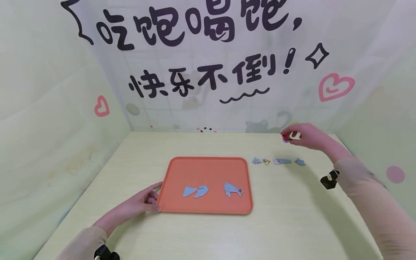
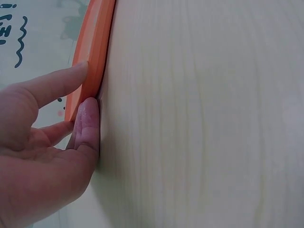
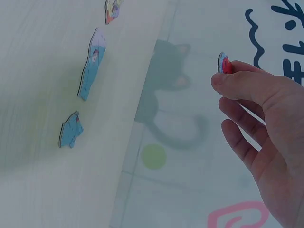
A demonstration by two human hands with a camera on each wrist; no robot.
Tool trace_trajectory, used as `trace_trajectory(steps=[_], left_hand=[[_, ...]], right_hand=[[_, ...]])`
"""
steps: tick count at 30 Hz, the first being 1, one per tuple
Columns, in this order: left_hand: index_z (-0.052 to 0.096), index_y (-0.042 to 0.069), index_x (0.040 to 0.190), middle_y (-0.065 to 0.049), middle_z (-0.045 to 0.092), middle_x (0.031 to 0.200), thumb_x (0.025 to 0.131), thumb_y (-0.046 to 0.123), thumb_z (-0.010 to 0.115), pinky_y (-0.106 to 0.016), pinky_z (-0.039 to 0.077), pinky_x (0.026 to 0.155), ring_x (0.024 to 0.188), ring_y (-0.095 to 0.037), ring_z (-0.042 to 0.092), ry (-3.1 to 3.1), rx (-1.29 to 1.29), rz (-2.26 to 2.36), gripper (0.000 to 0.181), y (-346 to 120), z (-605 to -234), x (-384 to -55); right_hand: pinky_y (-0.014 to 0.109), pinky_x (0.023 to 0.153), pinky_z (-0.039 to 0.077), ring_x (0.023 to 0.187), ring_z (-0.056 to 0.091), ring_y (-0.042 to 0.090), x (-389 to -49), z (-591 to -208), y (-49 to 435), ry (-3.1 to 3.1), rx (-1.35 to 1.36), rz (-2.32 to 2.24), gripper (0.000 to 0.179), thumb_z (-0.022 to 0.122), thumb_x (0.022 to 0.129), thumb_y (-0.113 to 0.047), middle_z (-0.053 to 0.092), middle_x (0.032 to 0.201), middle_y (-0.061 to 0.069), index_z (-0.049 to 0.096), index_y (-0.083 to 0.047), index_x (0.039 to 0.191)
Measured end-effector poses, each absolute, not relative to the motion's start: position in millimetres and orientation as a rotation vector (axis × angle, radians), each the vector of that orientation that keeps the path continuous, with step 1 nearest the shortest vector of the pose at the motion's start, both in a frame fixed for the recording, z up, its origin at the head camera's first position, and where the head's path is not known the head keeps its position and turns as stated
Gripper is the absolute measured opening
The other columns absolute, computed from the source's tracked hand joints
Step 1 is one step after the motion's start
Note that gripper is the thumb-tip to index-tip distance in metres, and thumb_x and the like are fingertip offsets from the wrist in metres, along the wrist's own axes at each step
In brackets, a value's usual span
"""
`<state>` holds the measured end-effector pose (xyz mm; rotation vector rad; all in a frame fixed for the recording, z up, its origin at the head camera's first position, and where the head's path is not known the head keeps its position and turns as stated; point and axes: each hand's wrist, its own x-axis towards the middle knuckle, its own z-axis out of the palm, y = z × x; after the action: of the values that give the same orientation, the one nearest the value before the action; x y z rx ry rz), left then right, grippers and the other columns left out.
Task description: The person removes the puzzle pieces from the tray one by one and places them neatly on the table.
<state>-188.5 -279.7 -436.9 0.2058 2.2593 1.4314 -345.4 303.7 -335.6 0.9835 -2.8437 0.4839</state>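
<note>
My right hand [image 1: 307, 136] is raised at the far right of the table, pinching a small puzzle piece [image 3: 224, 63] between thumb and index finger. The piece shows red and light blue; most of it is hidden by the fingertips. My left hand [image 1: 143, 200] grips the orange tray [image 1: 208, 170] at its near left corner, thumb and fingers on the rim. On the tray lie a blue triangular piece [image 1: 189, 191], a blue curved piece [image 1: 201, 191] and, further right, a larger irregular blue piece [image 1: 232, 189].
Right of the tray, loose pieces lie in a row: a blue and yellow group [image 1: 261, 161], a long blue piece [image 1: 282, 161] and a small blue piece [image 1: 300, 161]. A printed cloth wall [image 1: 195, 119] stands behind the pale wooden table [image 1: 208, 238].
</note>
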Motion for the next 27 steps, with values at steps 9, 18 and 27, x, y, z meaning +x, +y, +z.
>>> trace_trajectory(steps=[9,18,27], left_hand=[[0.015,0.007,0.159,-0.013,0.042,0.114,0.085,0.012,0.076,-0.022,0.045,0.079,0.096,-0.015,0.047,2.255,0.197,1.431,0.096,-280,-437,-187],[0.016,0.008,0.159,-0.013,0.043,0.114,0.085,0.012,0.076,-0.023,0.044,0.079,0.096,-0.016,0.046,2.269,0.190,1.418,0.095,-279,-437,-187],[0.016,0.010,0.159,-0.012,0.041,0.115,0.086,0.013,0.076,-0.024,0.043,0.078,0.096,-0.017,0.045,2.259,0.176,1.415,0.095,-279,-437,-188]], right_hand=[[0.029,0.072,0.053,0.089,0.062,0.025,-341,-345,347,-2.814,0.792,0.485,0.037,0.076,0.082,0.000,0.072,0.104,0.012,0.068,-0.001,0.118],[0.025,0.072,0.050,0.089,0.062,0.028,-335,-361,378,-2.789,0.636,0.526,0.038,0.076,0.082,-0.003,0.071,0.108,0.015,0.068,0.000,0.119],[0.017,0.068,0.046,0.084,0.061,0.014,-331,-394,402,-2.820,0.486,0.657,0.039,0.076,0.085,-0.010,0.070,0.105,0.020,0.067,0.003,0.120]])
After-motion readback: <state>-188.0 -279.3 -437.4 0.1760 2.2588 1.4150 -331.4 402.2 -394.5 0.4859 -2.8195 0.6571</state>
